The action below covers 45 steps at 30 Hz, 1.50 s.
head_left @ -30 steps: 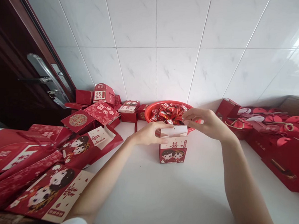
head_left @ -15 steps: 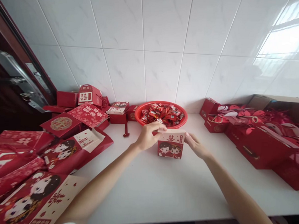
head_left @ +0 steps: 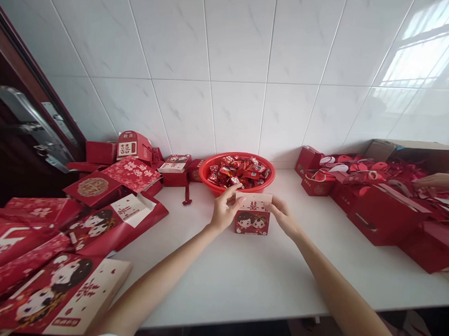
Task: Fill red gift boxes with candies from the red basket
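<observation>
A small red and cream gift box (head_left: 252, 222) with two cartoon faces stands upright on the white table. My left hand (head_left: 225, 208) grips its top left edge, thumb on the front of the cream part. At the top right corner, the fingers of my right hand (head_left: 283, 217) are closed on the same box. Just behind it sits a red plastic basket (head_left: 205, 183) filled with wrapped candies (head_left: 243, 172). The box's back and inside are hidden from me.
Folded and flat red boxes (head_left: 91, 186) pile up on the left, beside a dark door with a metal handle (head_left: 27, 122). Red gift bags and boxes (head_left: 387, 212) crowd the right side. Another person's hand (head_left: 440, 182) reaches in there. A tiled wall stands behind.
My view has turned slightly right. Both hands stay on the box, the right one now further over its top edge. Another person's hand has appeared at the right.
</observation>
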{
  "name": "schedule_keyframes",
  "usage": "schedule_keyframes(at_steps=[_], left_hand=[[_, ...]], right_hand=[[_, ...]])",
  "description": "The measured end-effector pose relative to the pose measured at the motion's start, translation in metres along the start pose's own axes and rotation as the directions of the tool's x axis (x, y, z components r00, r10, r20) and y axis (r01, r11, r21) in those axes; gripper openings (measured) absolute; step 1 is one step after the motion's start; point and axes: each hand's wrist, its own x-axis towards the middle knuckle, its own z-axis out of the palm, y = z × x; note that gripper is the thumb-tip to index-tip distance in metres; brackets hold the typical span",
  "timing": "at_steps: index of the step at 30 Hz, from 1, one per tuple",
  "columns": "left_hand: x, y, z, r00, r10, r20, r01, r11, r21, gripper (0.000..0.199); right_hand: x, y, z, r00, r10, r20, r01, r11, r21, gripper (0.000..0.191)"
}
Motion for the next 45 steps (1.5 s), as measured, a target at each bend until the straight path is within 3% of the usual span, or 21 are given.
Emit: schedule_keyframes(at_steps=[3, 8, 12, 13, 15, 18, 20, 21, 25, 27, 30, 34, 37, 39, 42, 45], left_hand=[[-0.002, -0.002, 0.002, 0.996, -0.085, -0.001, 0.085, 0.995, -0.047, 0.039], [-0.011, -0.001, 0.007, 0.991, -0.124, -0.046, 0.122, 0.992, -0.040, 0.049], [-0.032, -0.012, 0.012, 0.989, -0.132, -0.064, 0.134, 0.991, 0.018, 0.050], [-0.037, -0.015, 0.012, 0.990, -0.131, -0.044, 0.133, 0.990, 0.049, 0.046], [-0.044, -0.021, 0.014, 0.994, -0.109, 0.025, 0.105, 0.988, 0.116, 0.033], [-0.047, -0.024, 0.016, 0.991, -0.030, 0.128, 0.005, 0.981, 0.192, 0.022], [-0.046, -0.022, 0.018, 0.984, 0.022, 0.176, -0.062, 0.972, 0.226, 0.021], [-0.046, -0.020, 0.018, 0.979, 0.042, 0.199, -0.089, 0.967, 0.238, 0.020], [-0.048, -0.013, 0.019, 0.961, 0.068, 0.268, -0.145, 0.949, 0.279, 0.022], [-0.049, -0.012, 0.019, 0.957, 0.059, 0.284, -0.147, 0.944, 0.297, 0.023], [-0.049, -0.013, 0.019, 0.955, 0.050, 0.292, -0.142, 0.941, 0.306, 0.024], [-0.049, -0.015, 0.020, 0.952, 0.026, 0.304, -0.127, 0.940, 0.318, 0.025], [-0.052, -0.015, 0.021, 0.940, -0.003, 0.341, -0.132, 0.918, 0.373, 0.025], [-0.054, -0.014, 0.021, 0.920, 0.009, 0.393, -0.186, 0.891, 0.414, 0.023], [-0.054, -0.010, 0.021, 0.832, 0.079, 0.550, -0.357, 0.835, 0.420, 0.023], [-0.044, 0.002, 0.016, 0.639, 0.150, 0.755, -0.554, 0.770, 0.316, 0.022]], right_hand=[[0.001, 0.001, 0.001, 0.999, -0.045, -0.003, 0.045, 0.999, -0.007, 0.041], [0.007, 0.006, -0.002, 0.990, -0.130, -0.053, 0.121, 0.982, -0.146, 0.056], [0.004, 0.000, -0.030, 0.945, -0.273, -0.179, 0.181, 0.896, -0.406, 0.060], [0.001, -0.003, -0.042, 0.912, -0.323, -0.255, 0.173, 0.863, -0.475, 0.059], [-0.006, -0.008, -0.070, 0.780, -0.434, -0.451, 0.106, 0.801, -0.589, 0.055], [-0.017, -0.009, -0.113, 0.463, -0.525, -0.714, -0.120, 0.761, -0.637, 0.048], [-0.023, -0.004, -0.135, 0.351, -0.505, -0.788, -0.270, 0.751, -0.602, 0.043], [-0.025, 0.000, -0.143, 0.331, -0.490, -0.807, -0.321, 0.745, -0.584, 0.040], [-0.025, 0.020, -0.158, 0.327, -0.413, -0.850, -0.441, 0.729, -0.524, 0.037], [-0.022, 0.029, -0.161, 0.327, -0.410, -0.852, -0.426, 0.741, -0.520, 0.039], [-0.019, 0.038, -0.164, 0.365, -0.422, -0.830, -0.353, 0.762, -0.543, 0.045], [-0.019, 0.042, -0.165, 0.396, -0.367, -0.842, -0.346, 0.789, -0.507, 0.059], [-0.021, 0.044, -0.163, 0.364, -0.375, -0.853, -0.341, 0.798, -0.497, 0.058], [-0.021, 0.045, -0.162, 0.289, -0.427, -0.857, -0.324, 0.799, -0.507, 0.054], [-0.020, 0.043, -0.162, 0.171, -0.586, -0.792, -0.244, 0.754, -0.610, 0.044], [-0.017, 0.038, -0.159, 0.129, -0.772, -0.622, -0.122, 0.610, -0.783, 0.037]])
